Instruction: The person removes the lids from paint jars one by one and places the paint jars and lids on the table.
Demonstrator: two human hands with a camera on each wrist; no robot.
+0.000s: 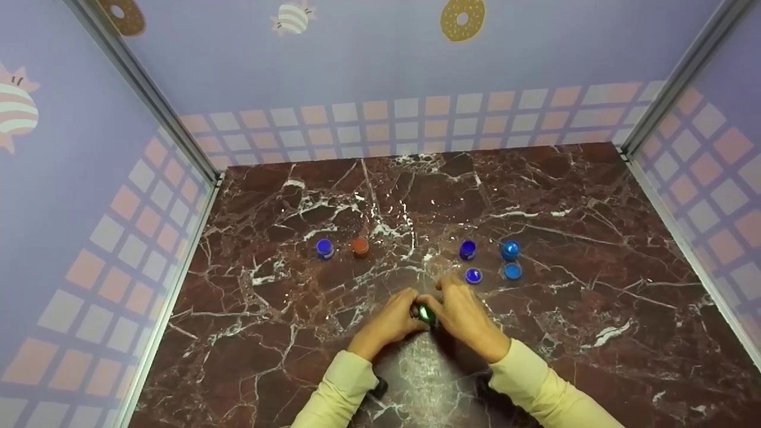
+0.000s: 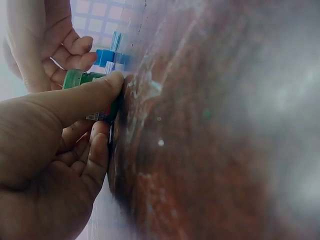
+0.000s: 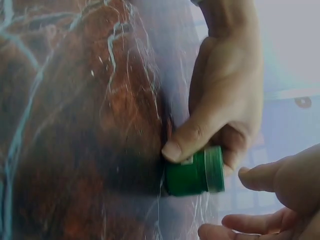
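Near the front middle of the table, my left hand (image 1: 389,320) holds a small green paint jar (image 3: 186,178) upright, its thumb and fingers on the jar's sides. The green lid (image 3: 215,169) sits on top of the jar. My right hand (image 1: 467,312) is beside and above the jar. In the right wrist view its thumb (image 3: 260,177) and fingers are spread apart, a small gap away from the lid. The left wrist view shows its fingers (image 2: 75,55) loosely bent behind the lid, with nothing in them.
Beyond my right hand stand an uncovered purple jar (image 1: 468,249) and a blue jar (image 1: 510,249), with a purple lid (image 1: 474,276) and a blue lid (image 1: 513,271) lying before them. Farther left are another purple jar (image 1: 324,248) and an orange jar (image 1: 360,246). Patterned walls (image 1: 404,71) enclose the marbled table (image 1: 250,333).
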